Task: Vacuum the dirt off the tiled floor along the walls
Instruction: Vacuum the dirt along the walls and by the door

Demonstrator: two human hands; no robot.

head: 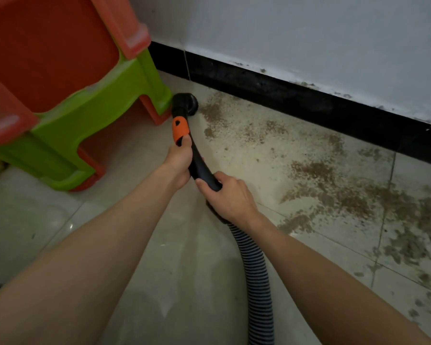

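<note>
Both hands, left hand (178, 161) leading and right hand (230, 196) behind, wrap the black curved vacuum wand (200, 165), its round brush nozzle (187, 103) on the tiled floor (159, 245) near the black skirting (309, 100), brown scattered dirt (321, 185) lying rightward.

Readable text: none on any surface in the head view.
Vacuum wand (199, 163): plain black, no brand or lettering.
Orange grip band (180, 129): carries one small dark teardrop-shaped mark, a shape and not a letter or number.
Ribbed hose (255, 277): only black and pale rings, no print.
Plastic furniture (67, 78): bare orange and green panels, no label or sticker legible.
Wall (309, 33) and black skirting (296, 95): no sign, number or writing, only dirt specks.
</note>
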